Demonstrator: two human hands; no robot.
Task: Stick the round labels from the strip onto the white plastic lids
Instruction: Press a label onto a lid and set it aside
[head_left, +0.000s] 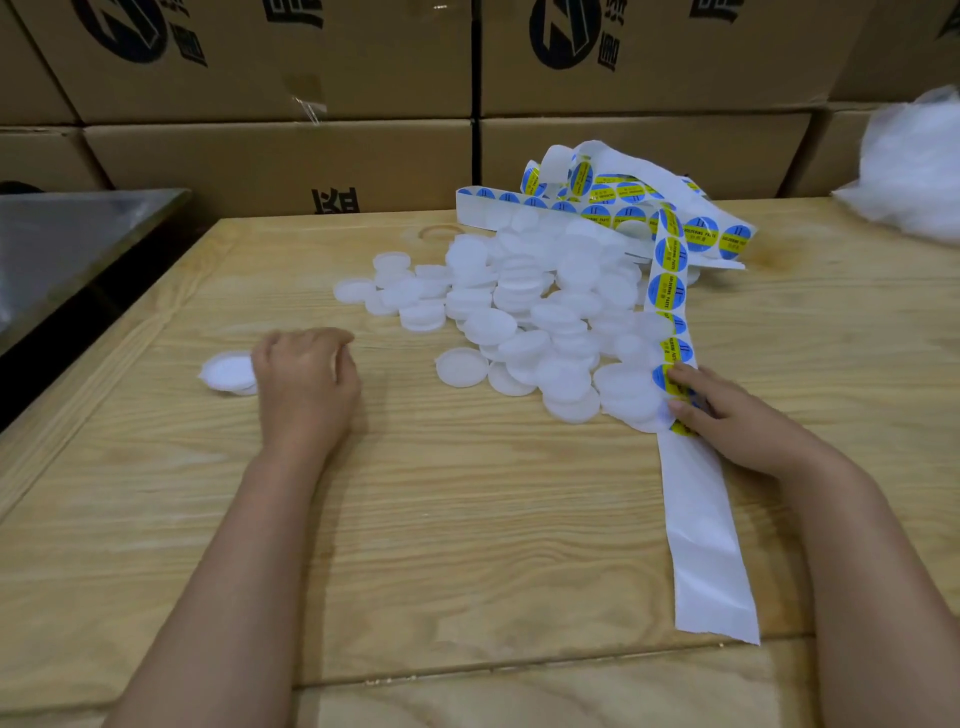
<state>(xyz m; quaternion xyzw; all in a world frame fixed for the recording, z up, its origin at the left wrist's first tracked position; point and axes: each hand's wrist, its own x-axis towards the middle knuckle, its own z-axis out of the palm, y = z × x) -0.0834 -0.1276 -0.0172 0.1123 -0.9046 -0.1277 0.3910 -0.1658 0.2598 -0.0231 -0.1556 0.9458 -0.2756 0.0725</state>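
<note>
Right hand (727, 415): thumb and forefinger pinched on the white paper label strip (711, 545), right at the nearest of the round blue-and-yellow labels (666, 291). Left hand (306, 387): loosely curled and holding nothing, just beside a single round white plastic lid (226, 371) on the pale wooden table (467, 519). The strip's long axis runs near-to-far, leaning slightly left as it goes away. Its bare, peeled end points at me; the labelled run starts at my pinch, faces up, crosses the right edge of the heap of white plastic lids (519, 301) and ends in a loose tangle (613, 192) at the far side. Risks, as I judge them: the label could fold onto itself or my fingertip as it lifts. Tugging the strip could drag lids off the heap or tighten that tangle. The single lid isn't held, so pressing a label on could skid it.
</note>
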